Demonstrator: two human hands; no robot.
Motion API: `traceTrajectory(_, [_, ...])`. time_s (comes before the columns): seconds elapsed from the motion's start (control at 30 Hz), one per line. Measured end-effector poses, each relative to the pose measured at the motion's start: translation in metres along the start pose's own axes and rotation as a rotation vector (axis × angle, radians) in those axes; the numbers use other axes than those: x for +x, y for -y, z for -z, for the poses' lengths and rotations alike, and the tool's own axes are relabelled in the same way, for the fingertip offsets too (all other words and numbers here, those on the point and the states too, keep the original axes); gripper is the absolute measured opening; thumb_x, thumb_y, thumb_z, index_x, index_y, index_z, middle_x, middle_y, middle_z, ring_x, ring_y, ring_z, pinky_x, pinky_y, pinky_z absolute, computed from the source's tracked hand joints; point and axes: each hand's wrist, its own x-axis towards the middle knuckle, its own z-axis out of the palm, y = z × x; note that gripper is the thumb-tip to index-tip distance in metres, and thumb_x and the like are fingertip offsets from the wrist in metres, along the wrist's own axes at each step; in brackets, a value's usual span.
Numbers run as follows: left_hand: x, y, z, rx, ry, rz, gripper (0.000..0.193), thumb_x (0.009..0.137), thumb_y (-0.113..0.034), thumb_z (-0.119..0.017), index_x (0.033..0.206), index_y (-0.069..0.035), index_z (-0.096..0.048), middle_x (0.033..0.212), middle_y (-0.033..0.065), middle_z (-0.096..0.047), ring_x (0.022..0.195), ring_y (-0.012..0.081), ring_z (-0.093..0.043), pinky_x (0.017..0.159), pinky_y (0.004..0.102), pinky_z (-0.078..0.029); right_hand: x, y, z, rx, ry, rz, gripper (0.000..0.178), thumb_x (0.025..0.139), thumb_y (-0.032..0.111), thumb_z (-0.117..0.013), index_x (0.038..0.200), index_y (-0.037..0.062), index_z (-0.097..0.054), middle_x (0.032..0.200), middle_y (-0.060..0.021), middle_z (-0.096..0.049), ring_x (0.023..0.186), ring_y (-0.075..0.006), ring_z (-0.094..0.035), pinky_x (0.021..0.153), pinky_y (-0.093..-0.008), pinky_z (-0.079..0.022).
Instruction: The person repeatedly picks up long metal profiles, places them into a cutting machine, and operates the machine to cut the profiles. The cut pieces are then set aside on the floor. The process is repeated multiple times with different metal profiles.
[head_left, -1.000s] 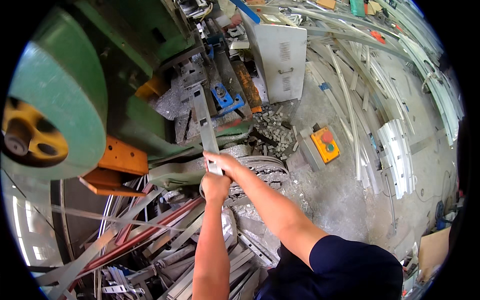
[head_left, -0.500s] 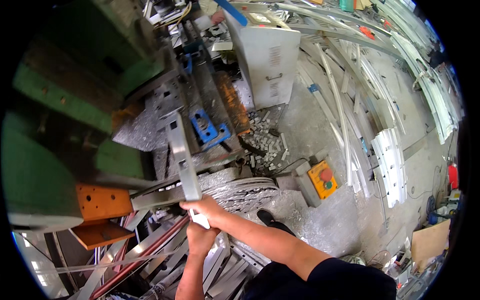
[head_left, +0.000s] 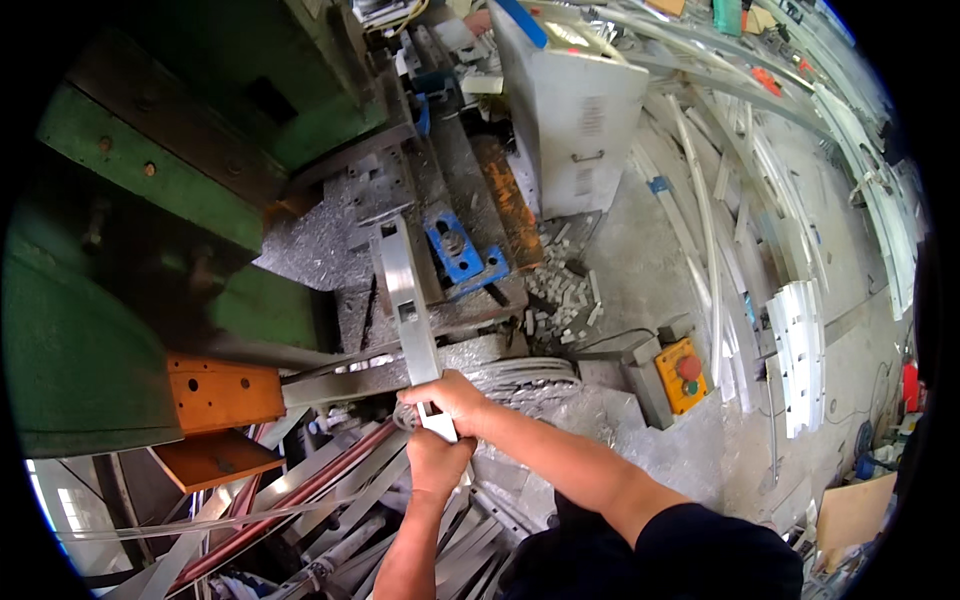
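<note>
Both hands grip the near end of a silvery rectangular metal tube (head_left: pixel 408 292) with rectangular cut-outs along its face. My right hand (head_left: pixel 452 396) wraps round it from the right, and my left hand (head_left: pixel 438 462) closes on it just below, at the near end. From there the tube slants away to the machine bed, where its far end lies beside a metal die block (head_left: pixel 380 190). A bolted blue clamp (head_left: pixel 455 246) sits right of the tube. Whether the far end touches the die block I cannot tell.
A green press (head_left: pixel 90 330) with an orange bracket (head_left: pixel 225 388) stands at the left. Right of the bed are small metal offcuts (head_left: pixel 563 290), a grey cabinet (head_left: pixel 582 130) and a yellow button box (head_left: pixel 682 376). Long metal profiles (head_left: pixel 705 230) lie on the floor; more strips (head_left: pixel 330 500) lie below left.
The whole view has shifted, so the press, bed and hands appear farther right. Both hands keep their grip on the tube, which holds nearly the same place beside the die block.
</note>
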Motion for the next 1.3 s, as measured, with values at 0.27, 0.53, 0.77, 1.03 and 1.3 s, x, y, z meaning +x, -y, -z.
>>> traceTrajectory(0.27, [-0.006, 0.009, 0.003, 0.094, -0.127, -0.010, 0.032, 0.063, -0.009, -0.076, 0.090, 0.002, -0.063, 0.080, 0.0121, -0.070, 0.072, 0.0211, -0.067, 0.069, 0.0360, -0.053, 0.003, -0.008, -0.012, 0.077, 0.010, 0.037, 0.021, 0.077, 0.014, -0.079, 0.085, 0.0012, -0.065, 0.075, -0.0093, -0.064, 0.061, -0.0202, -0.063, 0.053, -0.0348, -0.052])
traceTrajectory(0.53, [-0.005, -0.024, 0.016, 0.153, -0.260, -0.165, 0.023, 0.069, -0.013, -0.071, 0.081, 0.006, -0.065, 0.072, 0.0212, -0.068, 0.063, 0.0179, -0.066, 0.058, 0.0378, -0.052, -0.006, 0.022, -0.024, -0.057, 0.207, 0.259, 0.023, 0.085, 0.022, -0.071, 0.071, 0.0065, -0.061, 0.063, -0.0035, -0.058, 0.055, -0.0150, -0.055, 0.051, -0.0315, -0.041])
traceTrajectory(0.77, [-0.020, 0.016, -0.004, 0.013, -0.237, -0.125, 0.014, 0.068, -0.008, -0.067, 0.075, 0.004, -0.064, 0.066, 0.0112, -0.067, 0.063, 0.0193, -0.065, 0.062, 0.0371, -0.051, -0.006, -0.019, -0.008, 0.071, 0.108, 0.223, 0.023, 0.084, 0.023, -0.075, 0.080, 0.0043, -0.062, 0.070, -0.0062, -0.060, 0.059, -0.0166, -0.059, 0.054, -0.0311, -0.049])
traceTrajectory(1.03, [-0.063, 0.017, 0.004, 0.137, -0.332, -0.281, 0.055, 0.075, -0.020, -0.078, 0.117, 0.005, -0.053, 0.109, 0.0150, -0.060, 0.094, 0.0252, -0.062, 0.079, 0.0383, -0.051, -0.026, -0.025, -0.018, -0.057, 0.019, 0.342, 0.049, 0.093, 0.034, -0.065, 0.126, 0.0056, -0.042, 0.098, -0.0099, -0.056, 0.072, -0.0169, -0.060, 0.054, -0.0324, -0.053])
traceTrajectory(1.3, [-0.063, 0.035, -0.024, 0.037, -0.723, -0.670, 0.047, 0.100, -0.040, -0.043, 0.113, 0.004, -0.053, 0.112, 0.0191, -0.057, 0.101, 0.0355, -0.057, 0.092, 0.0489, -0.046, -0.020, -0.034, -0.006, -0.118, -0.009, 0.310, 0.048, 0.094, 0.042, -0.064, 0.121, 0.0091, -0.042, 0.083, -0.0064, -0.056, 0.063, -0.0146, -0.058, 0.053, -0.0325, -0.052])
